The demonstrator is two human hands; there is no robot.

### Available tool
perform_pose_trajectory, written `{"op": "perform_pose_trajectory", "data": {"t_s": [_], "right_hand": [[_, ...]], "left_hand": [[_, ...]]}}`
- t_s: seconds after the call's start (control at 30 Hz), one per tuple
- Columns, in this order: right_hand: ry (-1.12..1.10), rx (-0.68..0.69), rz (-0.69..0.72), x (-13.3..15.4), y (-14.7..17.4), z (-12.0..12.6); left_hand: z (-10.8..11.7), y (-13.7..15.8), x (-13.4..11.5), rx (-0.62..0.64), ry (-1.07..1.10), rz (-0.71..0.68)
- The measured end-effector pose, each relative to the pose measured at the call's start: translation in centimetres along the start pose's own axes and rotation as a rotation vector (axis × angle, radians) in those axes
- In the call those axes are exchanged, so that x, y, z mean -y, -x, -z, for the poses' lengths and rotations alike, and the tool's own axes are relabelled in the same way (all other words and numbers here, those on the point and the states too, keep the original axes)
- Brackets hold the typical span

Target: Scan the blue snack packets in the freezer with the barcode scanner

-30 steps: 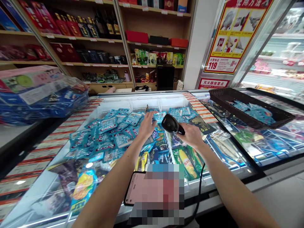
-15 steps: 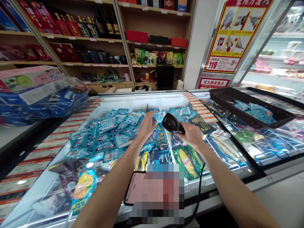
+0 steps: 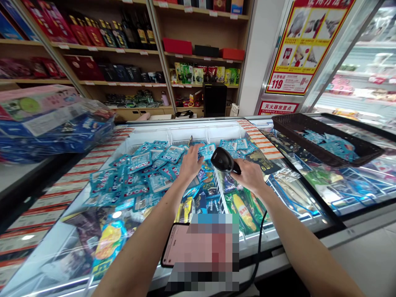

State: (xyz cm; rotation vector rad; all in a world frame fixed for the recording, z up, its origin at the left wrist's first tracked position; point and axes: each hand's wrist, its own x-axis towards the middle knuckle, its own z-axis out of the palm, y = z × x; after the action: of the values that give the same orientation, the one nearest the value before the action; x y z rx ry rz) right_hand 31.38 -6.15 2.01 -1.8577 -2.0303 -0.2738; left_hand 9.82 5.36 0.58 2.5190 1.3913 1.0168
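In my right hand (image 3: 249, 173) is a black handheld barcode scanner (image 3: 223, 160); the fingers wrap round its handle and its head points left. A black cable (image 3: 259, 247) runs down below that hand. My left hand (image 3: 191, 161) is open over the freezer's packets, fingers stretched forward and thumb apart. Right by its fingertips is a small blue packet (image 3: 208, 151) with a pale label; whether they touch it I cannot tell. Many similar blue packets (image 3: 140, 162) lie heaped to the left. A phone (image 3: 188, 249) with a lit screen is near my body, partly covered by a pixelated patch.
A chest freezer with a white inner wall (image 3: 185, 133) holds the goods, divided by a wire rack (image 3: 220, 194). At right, a dark brown basket (image 3: 287, 123) contains more blue packets. Plastic-wrapped boxes (image 3: 55, 123) stand at left. Shelves (image 3: 123, 49) rise behind.
Both hands and the scanner stay almost in place. The whole view has shifted only very slightly.
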Motion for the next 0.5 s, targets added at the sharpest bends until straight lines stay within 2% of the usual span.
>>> {"op": "perform_pose_trajectory", "data": {"t_s": [0.23,0.3,0.37,0.5], "right_hand": [[0.077,-0.034,-0.119,-0.9,-0.1,0.5],[0.099,-0.021,-0.166,-1.3,-0.2,0.6],[0.112,-0.010,-0.211,-1.7,-0.3,0.7],[0.130,0.016,-0.279,-2.1,-0.4,0.8]], "left_hand": [[0.2,0.2,-0.1,-0.198,-0.170,0.169],[0.4,0.4,-0.3,-0.230,-0.244,0.167],[0.6,0.6,-0.5,-0.197,-0.297,0.083],[0.4,0.6,-0.6,0.036,-0.316,-0.194]]}}
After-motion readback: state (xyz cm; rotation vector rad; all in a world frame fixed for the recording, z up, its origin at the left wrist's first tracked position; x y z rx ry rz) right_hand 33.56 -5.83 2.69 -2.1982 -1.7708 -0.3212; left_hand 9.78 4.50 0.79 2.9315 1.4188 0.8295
